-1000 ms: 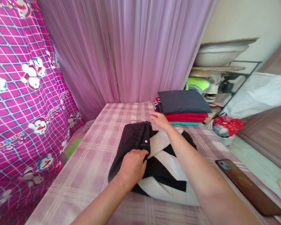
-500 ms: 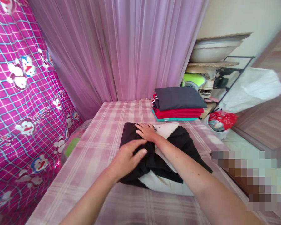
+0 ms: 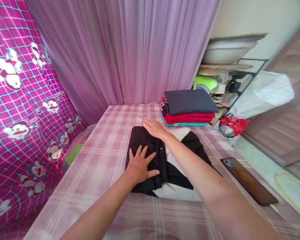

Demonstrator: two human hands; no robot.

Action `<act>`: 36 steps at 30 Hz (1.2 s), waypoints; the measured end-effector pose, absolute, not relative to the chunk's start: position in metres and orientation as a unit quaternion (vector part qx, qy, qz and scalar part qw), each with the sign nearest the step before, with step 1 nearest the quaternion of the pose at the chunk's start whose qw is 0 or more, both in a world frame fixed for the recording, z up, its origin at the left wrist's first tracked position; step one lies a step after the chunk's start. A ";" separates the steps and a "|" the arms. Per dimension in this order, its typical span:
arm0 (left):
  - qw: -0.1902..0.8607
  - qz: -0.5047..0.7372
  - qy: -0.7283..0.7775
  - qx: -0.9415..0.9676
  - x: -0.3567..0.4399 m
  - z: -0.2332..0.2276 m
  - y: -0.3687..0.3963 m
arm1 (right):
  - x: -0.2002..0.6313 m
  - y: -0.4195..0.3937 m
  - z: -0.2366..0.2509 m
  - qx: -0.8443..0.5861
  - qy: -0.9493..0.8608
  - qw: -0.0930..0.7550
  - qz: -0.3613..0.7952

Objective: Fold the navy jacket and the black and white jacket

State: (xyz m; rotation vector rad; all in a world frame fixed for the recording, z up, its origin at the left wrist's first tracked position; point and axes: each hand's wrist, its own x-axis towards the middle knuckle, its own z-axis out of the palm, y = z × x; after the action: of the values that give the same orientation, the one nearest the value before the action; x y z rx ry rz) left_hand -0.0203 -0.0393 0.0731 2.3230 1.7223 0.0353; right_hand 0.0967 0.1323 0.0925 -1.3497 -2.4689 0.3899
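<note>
A folded black-and-white garment (image 3: 146, 141) lies on the plaid-covered surface before me, with a buttoned strip of black cloth running down its middle. My left hand (image 3: 140, 166) rests flat on the near left black part, fingers spread. At the garment's far edge is my right hand (image 3: 155, 129), its fingers stretched out to the left and nothing gripped in them. My right forearm passes over the white and black cloth, hiding part of it.
Beyond the garment stands a stack of folded clothes (image 3: 190, 102), dark grey on top, red and teal below. A phone (image 3: 250, 181) with a cable lies at the right edge of the plaid cloth (image 3: 100, 160). A rack (image 3: 252, 75) holds basins and shoes at right; purple curtains (image 3: 150, 50) hang behind.
My left hand has lowered onto the black cloth and spread its fingers. The right hand has shifted to the far edge. The bunched black cloth now lies flatter, its buttoned strip showing.
</note>
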 end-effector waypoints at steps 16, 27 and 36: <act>0.154 0.117 0.535 0.823 -0.035 0.078 -0.026 | 0.150 0.099 0.076 -0.595 -0.796 0.106 0.040; 0.364 0.276 0.719 0.524 -0.097 0.059 0.044 | 0.306 0.103 0.049 -0.734 -0.647 0.103 0.177; 0.323 0.402 0.720 0.465 -0.108 0.048 -0.005 | 0.214 0.106 0.116 -0.686 -0.715 0.136 0.019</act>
State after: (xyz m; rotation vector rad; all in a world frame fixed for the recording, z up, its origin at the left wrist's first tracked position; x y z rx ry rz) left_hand -0.1082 -0.0046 0.0479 1.2193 1.8898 1.0551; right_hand 0.2137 0.1060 0.1160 -1.9860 -2.0698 0.0536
